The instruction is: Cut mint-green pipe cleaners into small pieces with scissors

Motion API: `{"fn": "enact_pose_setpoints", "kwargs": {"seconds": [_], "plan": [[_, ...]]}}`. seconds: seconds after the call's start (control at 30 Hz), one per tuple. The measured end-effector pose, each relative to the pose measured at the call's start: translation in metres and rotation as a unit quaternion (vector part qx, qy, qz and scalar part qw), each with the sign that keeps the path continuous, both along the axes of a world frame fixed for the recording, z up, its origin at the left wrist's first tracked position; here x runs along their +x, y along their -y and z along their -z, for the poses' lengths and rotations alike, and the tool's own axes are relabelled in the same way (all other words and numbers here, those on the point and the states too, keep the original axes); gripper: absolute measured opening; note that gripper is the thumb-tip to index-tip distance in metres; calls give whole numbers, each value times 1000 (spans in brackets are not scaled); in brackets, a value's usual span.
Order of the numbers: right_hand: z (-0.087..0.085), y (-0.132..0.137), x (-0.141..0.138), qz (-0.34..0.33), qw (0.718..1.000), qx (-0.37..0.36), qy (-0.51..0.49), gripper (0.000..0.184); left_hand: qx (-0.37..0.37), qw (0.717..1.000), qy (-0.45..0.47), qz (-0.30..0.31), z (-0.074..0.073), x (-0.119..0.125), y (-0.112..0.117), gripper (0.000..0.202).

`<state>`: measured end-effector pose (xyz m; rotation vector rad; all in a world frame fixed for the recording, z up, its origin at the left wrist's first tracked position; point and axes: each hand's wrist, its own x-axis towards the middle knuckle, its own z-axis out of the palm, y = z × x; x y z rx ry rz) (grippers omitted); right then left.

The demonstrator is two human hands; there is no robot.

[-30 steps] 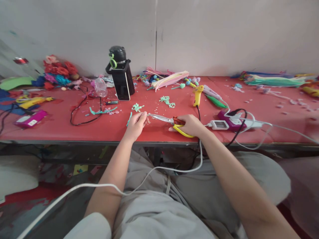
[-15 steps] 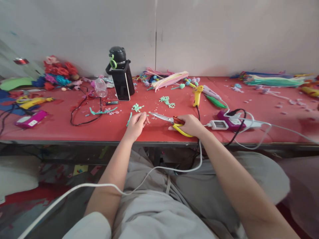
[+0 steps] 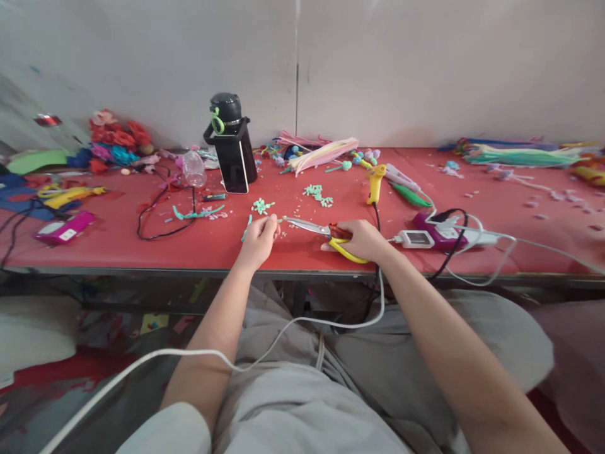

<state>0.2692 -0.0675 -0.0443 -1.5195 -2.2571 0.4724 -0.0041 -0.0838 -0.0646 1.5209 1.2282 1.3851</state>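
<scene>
The left hand is closing its thumb and fingers in a tight pinch, and a small green piece is showing at the fingertips; how much more the fingers are hiding, I cannot tell. The right hand is curling around the yellow and red handles of a pair of scissors, whose blades are pointing left and lying close together. The blade tips are sitting just beside the green piece, though whether they are touching it is too small to tell. Both hands are staying over the near edge of the red desk.

Just beyond the left hand, a pile of green clippings is lying loose, and a second green pile is spreading farther to the right. A teal strip is poking out beside the left hand.

Past the right hand, a yellow glue gun is standing, with a purple power strip resting to its right. At the far left, a black bottle is standing upright, while a pink and cream bundle of stems is lying near the wall.
</scene>
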Motion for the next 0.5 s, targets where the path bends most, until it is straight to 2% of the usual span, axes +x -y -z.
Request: {"fn": "enact_pose_setpoints", "kwargs": {"seconds": [0.5], "plan": [[1, -2, 0, -2, 1000, 8, 13, 73, -7, 1000, 9, 5, -6, 4, 2, 48]]}}
